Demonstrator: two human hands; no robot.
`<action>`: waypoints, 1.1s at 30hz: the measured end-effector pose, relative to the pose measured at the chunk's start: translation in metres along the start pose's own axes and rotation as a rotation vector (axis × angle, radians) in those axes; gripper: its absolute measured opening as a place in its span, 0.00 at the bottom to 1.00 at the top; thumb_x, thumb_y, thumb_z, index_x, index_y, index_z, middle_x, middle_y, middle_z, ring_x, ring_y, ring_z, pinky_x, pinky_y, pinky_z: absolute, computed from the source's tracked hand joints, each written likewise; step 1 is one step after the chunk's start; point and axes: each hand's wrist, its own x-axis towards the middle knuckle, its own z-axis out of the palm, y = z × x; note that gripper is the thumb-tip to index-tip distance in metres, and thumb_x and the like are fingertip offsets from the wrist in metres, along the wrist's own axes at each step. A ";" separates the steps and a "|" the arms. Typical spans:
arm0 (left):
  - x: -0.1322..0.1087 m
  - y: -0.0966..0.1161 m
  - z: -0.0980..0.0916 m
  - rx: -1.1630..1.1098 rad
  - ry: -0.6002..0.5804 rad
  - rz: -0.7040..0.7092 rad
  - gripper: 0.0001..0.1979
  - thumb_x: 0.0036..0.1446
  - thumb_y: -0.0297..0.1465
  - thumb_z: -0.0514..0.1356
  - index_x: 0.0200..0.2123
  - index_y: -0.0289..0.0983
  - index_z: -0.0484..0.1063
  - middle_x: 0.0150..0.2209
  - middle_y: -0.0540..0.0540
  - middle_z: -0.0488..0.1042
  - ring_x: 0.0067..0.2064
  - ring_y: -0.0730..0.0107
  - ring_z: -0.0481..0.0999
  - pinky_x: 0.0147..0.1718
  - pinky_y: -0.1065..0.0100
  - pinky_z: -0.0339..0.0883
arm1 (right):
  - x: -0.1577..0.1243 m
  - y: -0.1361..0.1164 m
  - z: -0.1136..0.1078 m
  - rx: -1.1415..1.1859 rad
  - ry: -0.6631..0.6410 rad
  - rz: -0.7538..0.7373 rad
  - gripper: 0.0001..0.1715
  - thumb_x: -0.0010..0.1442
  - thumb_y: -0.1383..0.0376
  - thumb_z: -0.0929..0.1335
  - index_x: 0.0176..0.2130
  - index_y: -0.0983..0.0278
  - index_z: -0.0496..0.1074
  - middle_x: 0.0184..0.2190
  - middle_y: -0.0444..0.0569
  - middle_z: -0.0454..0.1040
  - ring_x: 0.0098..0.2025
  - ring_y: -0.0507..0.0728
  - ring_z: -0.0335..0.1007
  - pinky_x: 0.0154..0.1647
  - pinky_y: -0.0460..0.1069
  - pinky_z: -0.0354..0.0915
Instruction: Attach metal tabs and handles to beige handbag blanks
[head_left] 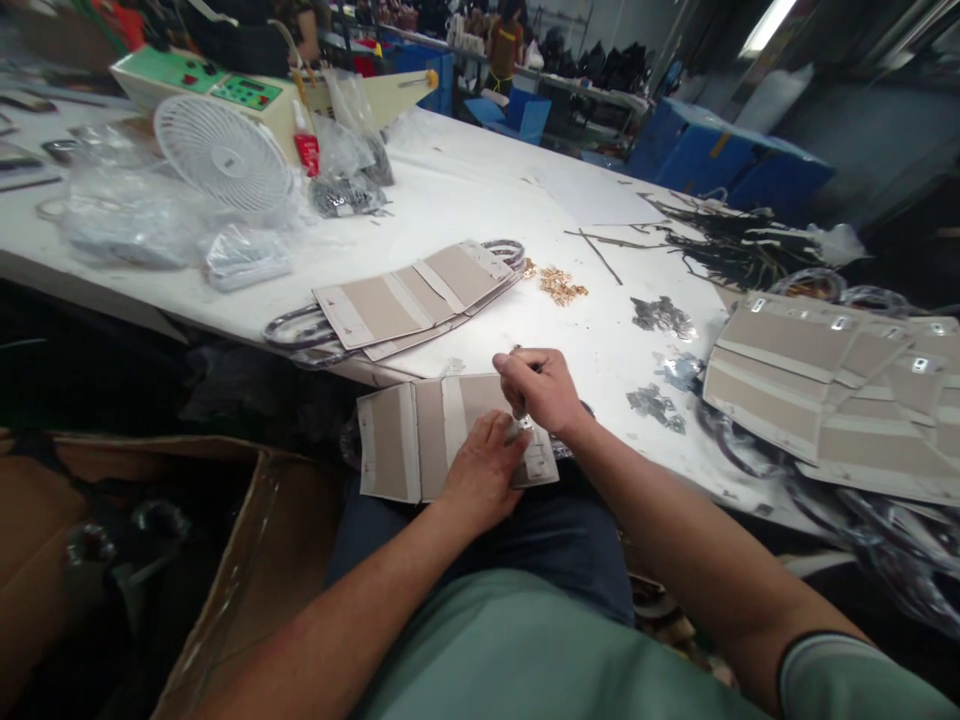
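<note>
A beige bag panel (431,440) with pale strips across it lies over my lap, against the table's front edge. My left hand (484,468) grips it near its right end, fingertips beside a small shiny metal piece (525,425). Just above that piece is my right hand (546,388), closed in a fist around a slim hand tool (535,367) with a dark end showing. Most of the tool is hidden by the fingers. Beyond the panel, a small stack of similar panels (412,295) with looped handles rests on the table.
Gold-coloured fittings (561,287) and piles of thin metal plates (664,317) lie on the white table (487,200). Panels with metal fittings (780,350) overlap at right. A white fan (225,155) and plastic bags stand at left; an open cardboard box (262,560) is below.
</note>
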 end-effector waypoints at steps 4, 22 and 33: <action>0.001 0.001 -0.001 -0.037 0.002 -0.016 0.32 0.51 0.30 0.67 0.61 0.39 0.70 0.66 0.35 0.61 0.69 0.42 0.56 0.70 0.45 0.55 | -0.001 0.004 0.006 -0.140 -0.100 -0.009 0.29 0.64 0.56 0.67 0.16 0.61 0.58 0.14 0.38 0.54 0.20 0.48 0.50 0.23 0.48 0.48; 0.003 0.000 -0.001 0.058 -0.051 0.002 0.34 0.55 0.31 0.65 0.66 0.36 0.65 0.64 0.32 0.61 0.70 0.41 0.55 0.71 0.42 0.52 | -0.015 0.028 -0.020 0.061 0.211 -0.022 0.31 0.66 0.51 0.67 0.16 0.59 0.60 0.14 0.42 0.61 0.18 0.51 0.56 0.21 0.49 0.56; 0.002 0.005 -0.005 0.123 -0.102 -0.018 0.38 0.52 0.30 0.64 0.67 0.37 0.64 0.67 0.33 0.61 0.72 0.41 0.54 0.72 0.43 0.50 | -0.020 0.025 -0.021 0.065 0.233 -0.016 0.31 0.66 0.52 0.67 0.15 0.60 0.63 0.13 0.42 0.63 0.18 0.51 0.59 0.22 0.48 0.57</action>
